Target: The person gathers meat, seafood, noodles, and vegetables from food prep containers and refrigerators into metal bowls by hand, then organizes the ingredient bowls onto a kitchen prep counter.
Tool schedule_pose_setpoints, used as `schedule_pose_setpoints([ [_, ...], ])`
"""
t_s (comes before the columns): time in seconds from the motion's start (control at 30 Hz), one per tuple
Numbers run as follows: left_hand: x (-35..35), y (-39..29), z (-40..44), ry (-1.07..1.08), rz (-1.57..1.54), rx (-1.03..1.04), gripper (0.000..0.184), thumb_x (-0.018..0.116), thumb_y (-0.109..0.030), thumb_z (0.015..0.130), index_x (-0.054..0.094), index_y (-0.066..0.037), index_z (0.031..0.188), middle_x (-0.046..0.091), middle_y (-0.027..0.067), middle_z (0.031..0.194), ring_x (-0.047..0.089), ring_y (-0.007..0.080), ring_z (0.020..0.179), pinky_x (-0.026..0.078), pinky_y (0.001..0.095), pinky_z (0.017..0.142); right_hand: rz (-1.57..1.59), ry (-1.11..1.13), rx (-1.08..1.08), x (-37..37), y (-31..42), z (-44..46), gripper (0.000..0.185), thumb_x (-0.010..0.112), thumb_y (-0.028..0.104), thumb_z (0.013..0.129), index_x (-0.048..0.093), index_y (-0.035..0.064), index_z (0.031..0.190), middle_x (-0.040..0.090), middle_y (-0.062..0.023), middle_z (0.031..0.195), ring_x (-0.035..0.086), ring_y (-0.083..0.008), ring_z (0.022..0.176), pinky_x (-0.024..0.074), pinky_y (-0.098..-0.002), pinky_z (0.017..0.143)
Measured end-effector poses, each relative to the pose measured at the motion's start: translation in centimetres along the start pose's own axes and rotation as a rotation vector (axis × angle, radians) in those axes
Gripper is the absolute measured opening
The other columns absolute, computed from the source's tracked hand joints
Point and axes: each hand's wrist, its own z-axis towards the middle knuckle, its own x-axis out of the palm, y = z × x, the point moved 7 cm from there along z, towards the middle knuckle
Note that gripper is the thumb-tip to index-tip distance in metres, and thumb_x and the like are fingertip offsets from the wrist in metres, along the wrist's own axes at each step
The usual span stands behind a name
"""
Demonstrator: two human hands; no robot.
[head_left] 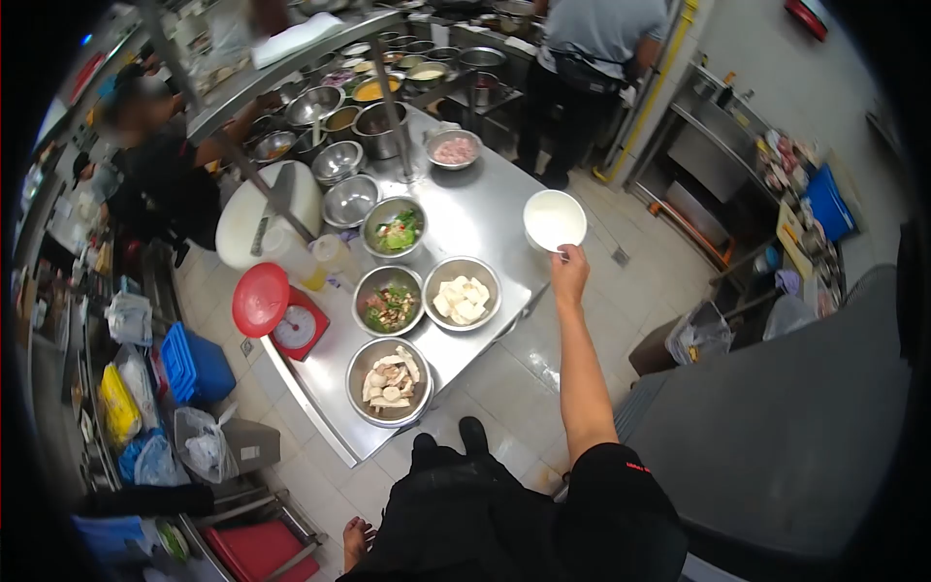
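My right hand (570, 270) pinches the near rim of a white round tub (555, 215), held out past the right edge of the steel table (467, 221). The inside of the tub looks white; I cannot make out its contents. Low beside my body hangs my left hand (358, 536), its fingers loosely apart with nothing in them. Nearest to the tub on the table is a steel bowl of white chunks (462, 299). Beside it stand a bowl of chopped greens and meat (390, 303), a bowl of leafy vegetables (398, 231) and a bowl of pale sliced pieces (392, 378).
A red scale (299, 330) stands at the table's left edge. Behind it, a knife (262, 231) lies on a round white board (233, 218). A bowl of pink meat (454, 149) is farther back. Co-workers (160, 160) stand left and at the back. A grey cabinet (776, 427) is right.
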Motion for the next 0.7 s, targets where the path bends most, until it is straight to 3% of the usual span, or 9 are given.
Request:
schedule_pose_setpoints([
  [0.07,-0.4,1.4,0.7,-0.002,-0.077,-0.015,0.05,0.053,-0.024,0.092,0.035,-0.009,0.136,0.059,0.016,0.111,0.062,0.0284,0.083,0.053,0.0436,0.068,-0.014,0.038,-0.009,0.8,0.0,0.1,0.017,0.069,-0.001,0.072,0.063,0.0008,0.088,0.063,-0.0133,0.09,0.064,-0.028,0.082,0.0517,-0.0345,0.072],
  [0.13,-0.7,1.8,0.1,-0.047,-0.031,-0.022,0.049,0.054,-0.022,0.091,0.037,-0.009,0.135,0.06,0.0154,0.107,0.063,0.0277,0.078,0.054,0.0416,0.063,0.187,0.122,0.136,2.6,-1.7,0.1,0.033,0.071,0.002,0.072,0.061,0.0017,0.104,0.062,-0.0148,0.103,0.062,-0.0309,0.091,0.0508,-0.0361,0.079],
  [0.2,-0.8,2.2,-0.6,-0.074,-0.065,-0.032,0.049,0.055,-0.022,0.09,0.039,-0.009,0.134,0.061,0.0147,0.103,0.063,0.0267,0.075,0.054,0.0398,0.06,0.11,0.116,0.078,2.9,-1.3,-0.4,0.056,0.071,0.004,0.073,0.05,0.002,0.125,0.055,-0.018,0.121,0.06,-0.0336,0.1,0.0495,-0.037,0.084],
  [0.3,-1.1,2.8,-0.9,-0.09,-0.097,-0.046,0.049,0.057,-0.022,0.089,0.04,-0.008,0.133,0.062,0.0129,0.099,0.063,0.0246,0.073,0.053,0.0378,0.058,0.041,0.108,0.086,2.3,-1.1,-2.3,0.07,0.069,0.006,0.074,0.037,0.0022,0.136,0.047,-0.0204,0.132,0.057,-0.0357,0.105,0.0477,-0.0385,0.088],
  [0.53,-5.3,5.6,3.0,-0.046,-0.137,-0.083,0.048,0.057,-0.021,0.088,0.043,-0.009,0.132,0.061,0.0073,0.09,0.059,0.0188,0.067,0.049,0.0354,0.056,-0.053,0.14,0.351,-0.4,-2.8,-13.8,0.07,0.063,0.009,0.076,0.034,0.0023,0.139,0.042,-0.0225,0.138,0.051,-0.0393,0.116,0.0423,-0.0413,0.096],
  [0.6,-7.2,5.7,4.5,-0.034,-0.148,-0.09,0.047,0.057,-0.021,0.088,0.043,-0.01,0.132,0.061,0.007,0.09,0.058,0.0186,0.067,0.049,0.0354,0.057,-0.214,0.162,0.279,-0.1,-4.3,-19.3,0.069,0.063,0.01,0.075,0.034,0.0007,0.137,0.043,-0.0234,0.137,0.049,-0.04,0.119,0.0387,-0.0405,0.101],
  [0.7,-12.5,6.5,7.4,-0.005,-0.149,-0.085,0.047,0.056,-0.022,0.088,0.043,-0.01,0.132,0.06,0.0072,0.09,0.058,0.0193,0.067,0.049,0.0361,0.057,-0.378,0.365,0.359,0.5,-4.2,-29.4,0.071,0.068,0.013,0.072,0.038,-0.0014,0.134,0.046,-0.0254,0.133,0.048,-0.0391,0.119,0.0374,-0.0414,0.102],
])
